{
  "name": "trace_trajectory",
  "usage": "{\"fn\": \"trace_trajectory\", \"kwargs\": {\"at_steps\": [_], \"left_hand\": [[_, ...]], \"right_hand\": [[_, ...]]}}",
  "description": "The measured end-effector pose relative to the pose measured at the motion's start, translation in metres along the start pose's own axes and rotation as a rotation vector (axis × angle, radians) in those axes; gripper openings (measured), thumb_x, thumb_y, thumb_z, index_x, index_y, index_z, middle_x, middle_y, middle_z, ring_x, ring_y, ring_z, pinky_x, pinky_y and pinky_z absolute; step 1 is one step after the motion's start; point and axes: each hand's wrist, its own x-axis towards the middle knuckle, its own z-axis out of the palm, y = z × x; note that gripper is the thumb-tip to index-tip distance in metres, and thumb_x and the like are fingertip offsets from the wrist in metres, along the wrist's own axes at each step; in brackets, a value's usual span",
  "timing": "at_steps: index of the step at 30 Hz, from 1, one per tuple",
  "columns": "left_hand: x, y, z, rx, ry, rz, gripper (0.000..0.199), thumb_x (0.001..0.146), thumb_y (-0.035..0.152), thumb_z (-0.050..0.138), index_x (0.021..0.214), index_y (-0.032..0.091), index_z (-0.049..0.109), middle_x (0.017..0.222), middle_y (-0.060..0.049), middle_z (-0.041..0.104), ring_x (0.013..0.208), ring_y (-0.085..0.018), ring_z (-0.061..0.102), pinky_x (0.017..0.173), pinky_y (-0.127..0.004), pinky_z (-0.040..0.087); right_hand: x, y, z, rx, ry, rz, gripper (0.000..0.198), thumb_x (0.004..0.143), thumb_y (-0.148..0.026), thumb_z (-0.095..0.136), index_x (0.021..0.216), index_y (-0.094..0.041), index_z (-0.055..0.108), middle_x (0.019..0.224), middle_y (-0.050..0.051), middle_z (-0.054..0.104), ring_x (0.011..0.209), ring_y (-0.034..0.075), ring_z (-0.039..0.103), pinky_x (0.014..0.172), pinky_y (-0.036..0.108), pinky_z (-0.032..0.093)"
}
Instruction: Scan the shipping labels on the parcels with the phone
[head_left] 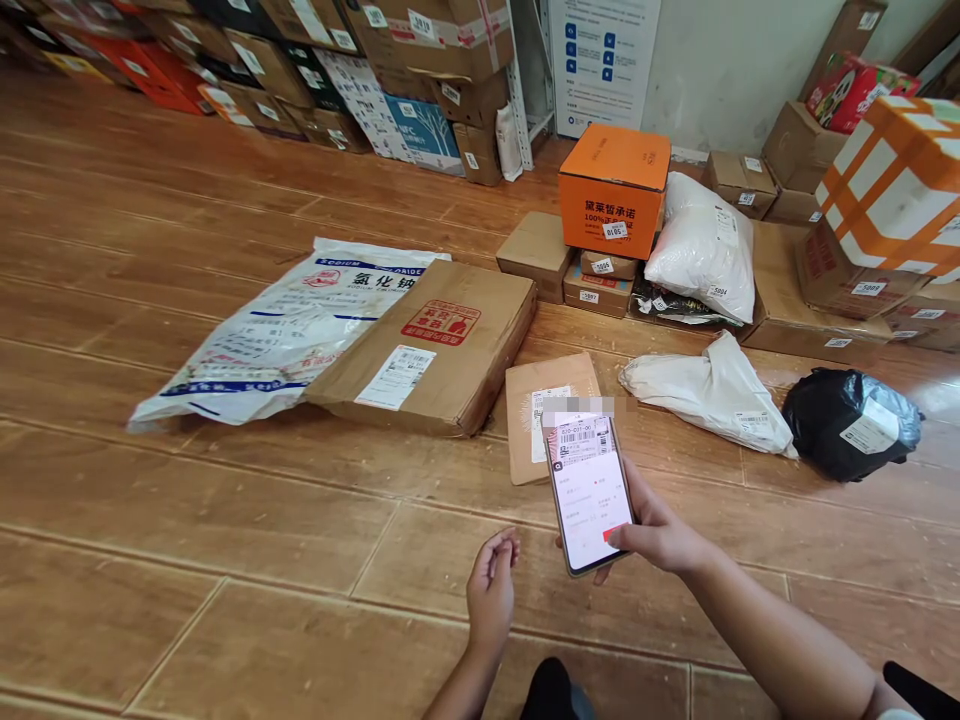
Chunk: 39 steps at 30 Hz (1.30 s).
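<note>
phone (589, 492) held over small flat parcel (541, 415) on wooden floor (225, 520), label showing on screen.

right hand (654, 535) is clamped round the phone's lower edge, thumb on the screen near a red button; left hand (491, 585) hangs free just beside it, fingers loosely curled, holding nothing. the parcel lies label-up right under the phone, touching a bigger flat carton (435, 345) that rests on a printed white sack (285, 330). judging by the screen, this parcel's scan looks nearly done; a white mailer bag (709, 392), black bag (847, 420) and stacked boxes behind, one an orange box (613, 188), seemingly remain.
</note>
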Motion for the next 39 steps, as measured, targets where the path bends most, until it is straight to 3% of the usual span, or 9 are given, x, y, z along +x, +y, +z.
{"fn": "trace_trajectory", "kwargs": {"at_steps": [20,33,36,39], "left_hand": [[0.0,0.0,0.003,-0.003,0.005,-0.008,0.066,0.046,0.075,0.077,0.081,0.019,0.075,0.079,-0.008,0.074,0.078,-0.023,0.067,0.075,-0.035,0.055],[0.0,0.004,0.004,0.045,0.008,-0.01,0.06,0.048,0.072,0.074,0.08,0.021,0.074,0.084,-0.008,0.076,0.081,-0.025,0.068,0.077,-0.038,0.057],[-0.002,0.008,0.004,0.104,0.036,-0.01,0.059,0.046,0.071,0.073,0.08,0.023,0.074,0.086,-0.006,0.076,0.083,-0.025,0.068,0.078,-0.037,0.057],[-0.002,0.005,0.002,0.177,0.053,-0.025,0.057,0.045,0.07,0.073,0.08,0.026,0.074,0.087,-0.004,0.077,0.085,-0.027,0.069,0.077,-0.038,0.058]], "right_hand": [[0.0,0.004,-0.007,0.039,-0.021,-0.024,0.087,0.077,-0.034,0.079,0.144,-0.034,0.024,0.135,0.01,0.059,0.089,0.02,0.072,0.06,0.029,0.06],[0.001,0.005,-0.01,0.029,-0.008,-0.005,0.091,0.075,-0.039,0.081,0.145,-0.037,0.022,0.139,0.009,0.058,0.094,0.022,0.071,0.062,0.03,0.06],[0.004,0.009,-0.012,0.023,-0.01,-0.004,0.099,0.067,-0.042,0.086,0.145,-0.036,0.026,0.142,0.009,0.055,0.103,0.025,0.069,0.068,0.035,0.062],[0.006,0.017,-0.017,-0.023,0.017,-0.013,0.11,0.055,-0.043,0.093,0.145,-0.035,0.031,0.147,0.008,0.052,0.119,0.029,0.062,0.091,0.046,0.059]]}}
